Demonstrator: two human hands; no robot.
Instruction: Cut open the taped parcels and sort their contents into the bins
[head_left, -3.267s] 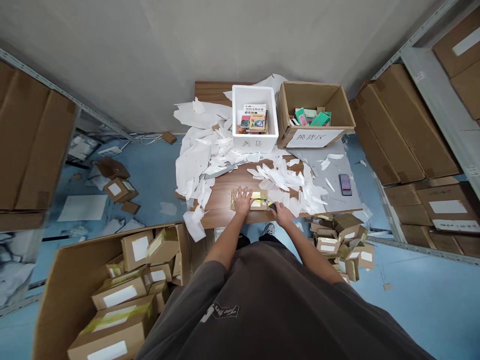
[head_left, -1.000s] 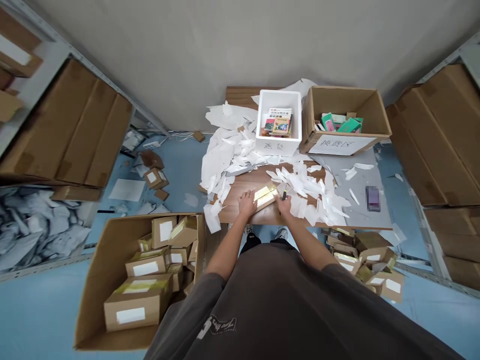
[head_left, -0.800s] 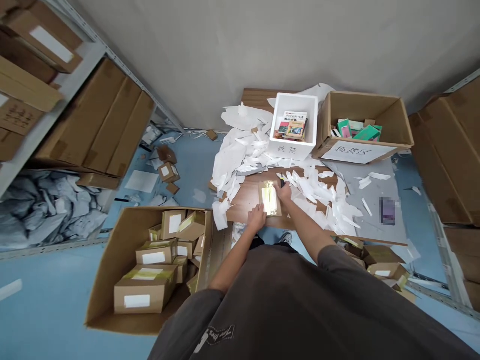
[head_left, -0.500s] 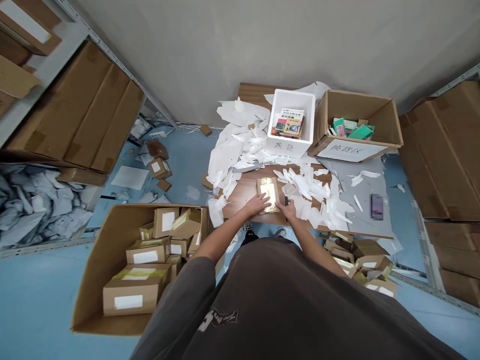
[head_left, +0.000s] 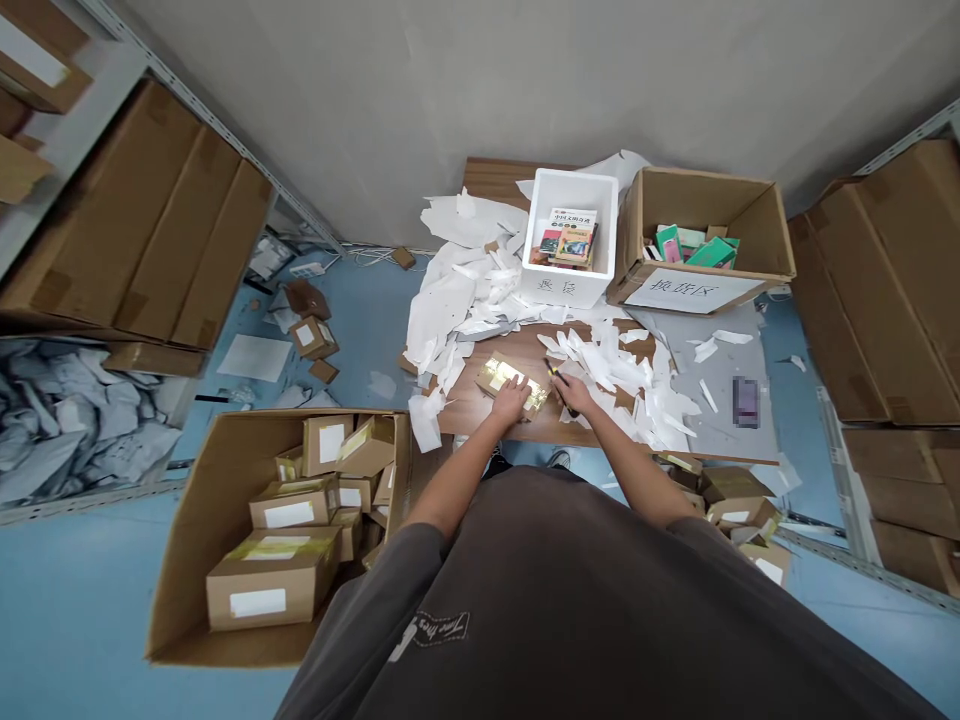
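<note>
A small cardboard box point(head_left: 493, 373) wrapped in shiny tape lies at an angle on the wooden table point(head_left: 465, 400). My left hand point(head_left: 511, 398) grips it from above, its fingers across the taped top. To the right of the box, my right hand point(head_left: 575, 394) is closed around a black and yellow utility knife point(head_left: 555, 373). The knife's front end points up and left, just off the box. Too small to make out is whether the blade is out.
Torn white paper point(head_left: 600, 361) covers much of the table. At the back stand a white bin point(head_left: 564, 291) of books and a labelled carton point(head_left: 694, 289) of green packs. A large carton point(head_left: 180, 560) of parcels sits at left; several opened boxes point(head_left: 739, 497) lie at right.
The small box has turned from upright to slanted and shifted a little left under my left hand. My right hand has come off the box, and the knife now tilts toward it.
</note>
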